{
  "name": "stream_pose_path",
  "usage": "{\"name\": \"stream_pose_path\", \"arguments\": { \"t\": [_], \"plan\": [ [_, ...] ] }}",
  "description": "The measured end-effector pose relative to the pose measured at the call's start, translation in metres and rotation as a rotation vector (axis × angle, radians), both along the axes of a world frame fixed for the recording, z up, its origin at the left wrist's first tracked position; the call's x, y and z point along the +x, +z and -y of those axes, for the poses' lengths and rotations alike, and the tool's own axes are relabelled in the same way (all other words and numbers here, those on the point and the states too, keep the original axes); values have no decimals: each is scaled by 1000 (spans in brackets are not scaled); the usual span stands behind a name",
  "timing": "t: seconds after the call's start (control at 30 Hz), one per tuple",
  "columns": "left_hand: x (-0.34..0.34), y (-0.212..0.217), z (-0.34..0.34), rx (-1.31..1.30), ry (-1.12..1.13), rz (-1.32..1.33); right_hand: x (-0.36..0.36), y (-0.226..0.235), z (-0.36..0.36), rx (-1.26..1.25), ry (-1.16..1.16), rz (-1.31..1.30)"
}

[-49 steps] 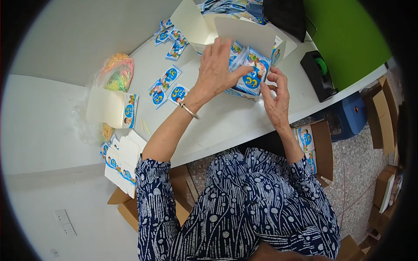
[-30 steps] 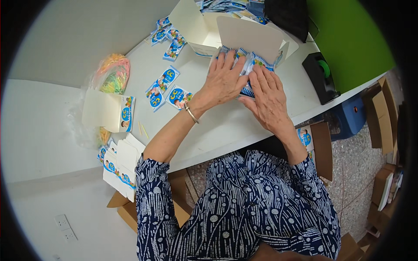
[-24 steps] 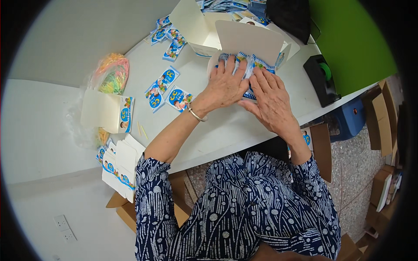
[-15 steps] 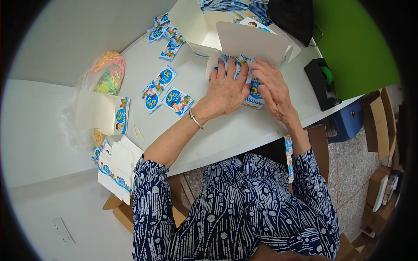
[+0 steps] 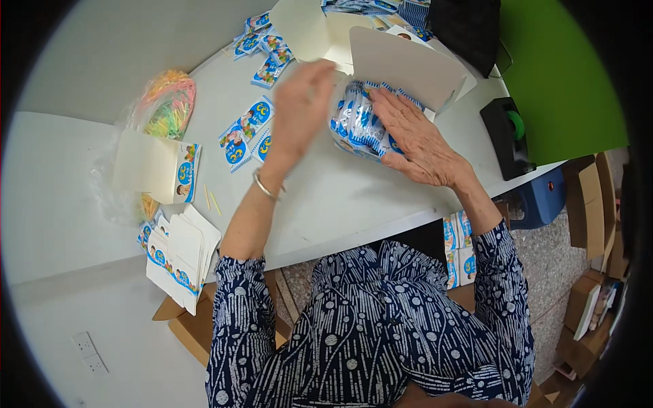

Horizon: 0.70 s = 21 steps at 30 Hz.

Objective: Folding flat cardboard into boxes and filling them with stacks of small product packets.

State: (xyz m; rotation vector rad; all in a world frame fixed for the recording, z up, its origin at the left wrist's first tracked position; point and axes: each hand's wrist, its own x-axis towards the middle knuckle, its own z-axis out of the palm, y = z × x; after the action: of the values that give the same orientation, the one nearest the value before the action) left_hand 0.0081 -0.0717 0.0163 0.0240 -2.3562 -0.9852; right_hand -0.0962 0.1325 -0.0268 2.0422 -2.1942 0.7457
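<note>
A white carton with its lid point(image 5: 408, 68) raised is filled with small blue-and-white sachets point(image 5: 360, 115). My right hand point(image 5: 418, 143) lies flat over the right side of these sachets, fingers stretched out. My left hand point(image 5: 303, 112), smeared by motion, is in the air left of the carton, and its fingers cannot be made out clearly. Beneath and beside it, a few loose sachets point(image 5: 255, 117) lie on the white table, one partly covered by the hand. Behind, a second open carton point(image 5: 337, 41) shows its pale inside.
A clear bag of coloured thin sticks point(image 5: 170, 102) stands at the left by a small open box point(image 5: 160, 166). Flattened cartons point(image 5: 183, 255) stack at the table's left edge. More sachets point(image 5: 272, 58) lie farther back. A black tape dispenser point(image 5: 507, 139) stands at the right.
My left hand has lifted off the sachets in the carton and moved left. My right hand has shifted onto the sachets and flattened. More packed sachets now show.
</note>
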Motion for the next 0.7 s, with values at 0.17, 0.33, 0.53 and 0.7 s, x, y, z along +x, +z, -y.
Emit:
{"name": "stream_pose_path", "arguments": {
  "t": [0.17, 0.33, 0.53, 0.7],
  "plan": [
    [-3, -48, 22, 805, 22, 270, -1, 6, 5, 130, 39, -10],
    [28, -55, -14, 976, 88, 205, -4, 10, -11, 183, 216, 145],
    [33, -67, -49, 951, 203, 77, 5, 9, -19, 163, 248, 92],
    [25, -83, -45, 426, 211, 110, 15, 15, -16, 137, 229, 48]
  ]
}}
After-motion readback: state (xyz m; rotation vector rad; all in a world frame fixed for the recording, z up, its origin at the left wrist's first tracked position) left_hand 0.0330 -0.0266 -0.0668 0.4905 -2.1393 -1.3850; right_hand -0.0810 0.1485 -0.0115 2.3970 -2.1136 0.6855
